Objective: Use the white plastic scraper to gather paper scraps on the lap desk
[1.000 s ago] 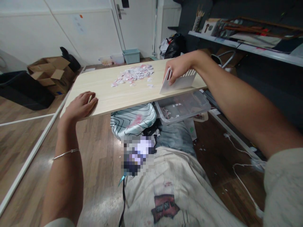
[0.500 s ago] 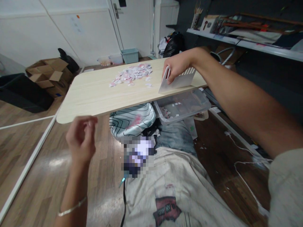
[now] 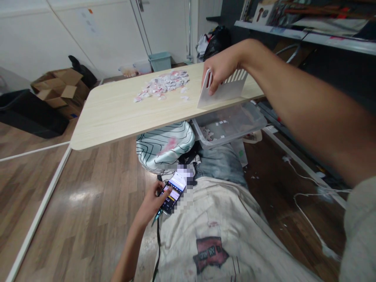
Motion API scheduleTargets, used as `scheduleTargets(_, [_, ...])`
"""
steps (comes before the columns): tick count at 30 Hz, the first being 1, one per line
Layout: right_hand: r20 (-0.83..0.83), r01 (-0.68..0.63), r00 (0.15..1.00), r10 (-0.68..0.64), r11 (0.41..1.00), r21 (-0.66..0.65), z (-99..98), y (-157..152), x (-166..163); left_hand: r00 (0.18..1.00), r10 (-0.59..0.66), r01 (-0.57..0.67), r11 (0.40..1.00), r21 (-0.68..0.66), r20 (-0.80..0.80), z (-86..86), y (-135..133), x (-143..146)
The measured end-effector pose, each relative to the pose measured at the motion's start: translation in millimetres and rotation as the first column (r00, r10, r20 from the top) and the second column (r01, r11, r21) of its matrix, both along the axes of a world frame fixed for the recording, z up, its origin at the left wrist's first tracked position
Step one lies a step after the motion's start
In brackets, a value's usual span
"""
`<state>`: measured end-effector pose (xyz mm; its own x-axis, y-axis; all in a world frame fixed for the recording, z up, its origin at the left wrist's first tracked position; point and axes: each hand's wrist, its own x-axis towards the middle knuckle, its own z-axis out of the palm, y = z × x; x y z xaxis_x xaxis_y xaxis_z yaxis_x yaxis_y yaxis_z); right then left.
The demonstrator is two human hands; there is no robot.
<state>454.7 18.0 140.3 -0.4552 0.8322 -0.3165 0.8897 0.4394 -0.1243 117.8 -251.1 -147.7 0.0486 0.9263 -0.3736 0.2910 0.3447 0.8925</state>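
my right hand (image 3: 221, 72) grips a white slotted scraper (image 3: 223, 89) upright on the wooden table (image 3: 117, 113).
beyond the scraper on that table lies a paper scrap pile (image 3: 164, 83); below the table's near edge, my left hand (image 3: 152, 203) clasps a lit phone (image 3: 173, 191) at my lap.

A white slotted plastic scraper (image 3: 223, 91) stands on edge at the table's near right side. A lit phone (image 3: 174, 192) lies tilted on the lap.
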Motion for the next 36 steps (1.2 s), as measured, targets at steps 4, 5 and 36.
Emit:
scheduleTargets(4, [-0.006,0.018,1.000,-0.018,1.000,0.010,-0.1,0,-1,1.000,-0.007,0.007,1.000,0.001,0.025,14.7,-6,2])
scheduleTargets(5, [-0.003,0.025,1.000,-0.025,1.000,0.008,-0.1,0,-1,0.999,-0.004,0.004,1.000,-0.004,0.035,18.3,-8,2])
scheduleTargets(36, [0.003,0.037,0.999,-0.037,0.999,0.021,0.2,4,2,0.984,0.063,-0.058,0.998,-0.033,0.168,3.4,-15,-6])
